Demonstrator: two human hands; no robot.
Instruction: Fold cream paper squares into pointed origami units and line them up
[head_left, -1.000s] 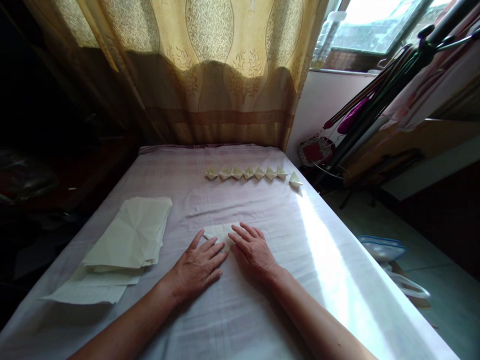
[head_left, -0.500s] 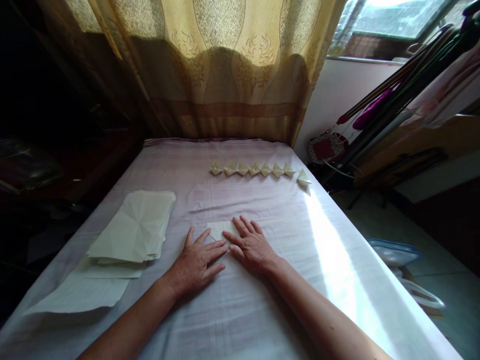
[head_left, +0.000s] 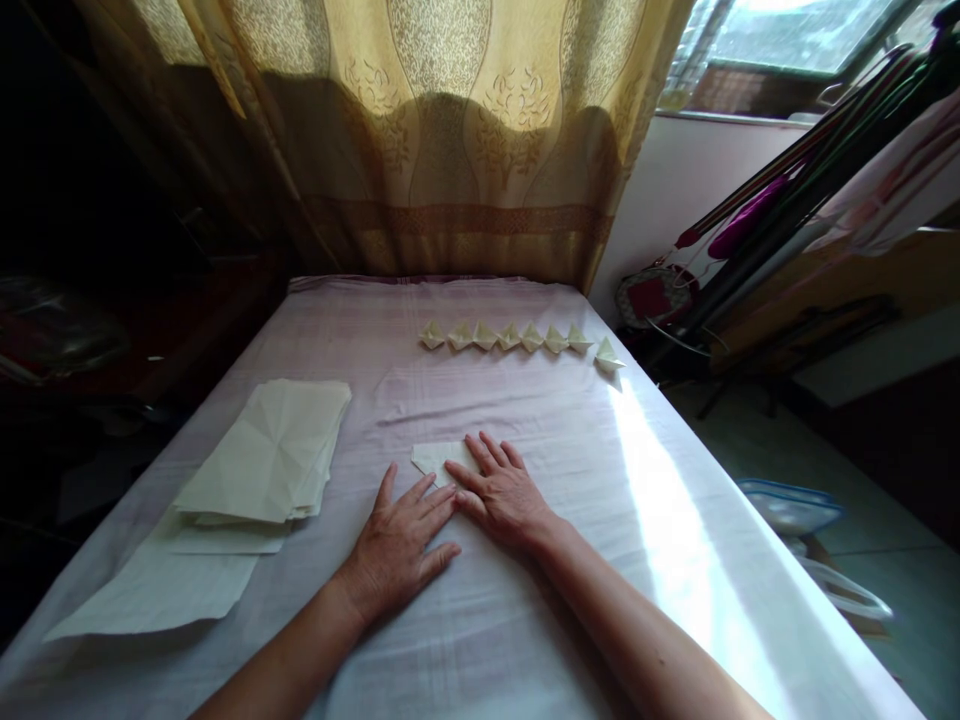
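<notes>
A small folded piece of pale paper (head_left: 433,457) lies flat on the bed sheet in front of me. My right hand (head_left: 501,492) rests palm down over its right part, fingers spread, hiding that side. My left hand (head_left: 405,535) lies flat at the paper's lower edge, fingers apart, their tips touching it and meeting my right hand's fingers. To the left sits a stack of creased pale paper sheets (head_left: 270,450), with a loose longer sheet (head_left: 161,590) sticking out beneath it. Beyond my hands stand several small folded paper boats (head_left: 508,337) in a row.
The pinkish checked sheet (head_left: 465,640) has a bright strip of sunlight on its right side. A patterned gold curtain (head_left: 442,150) hangs at the far end. On the right are a rack with hanging clothes (head_left: 870,190), a small bag (head_left: 656,296) and plastic containers (head_left: 791,505) on the floor.
My left hand has slid slightly right and down along the paper, uncovering more of its lower left edge. My right hand has stayed in place.
</notes>
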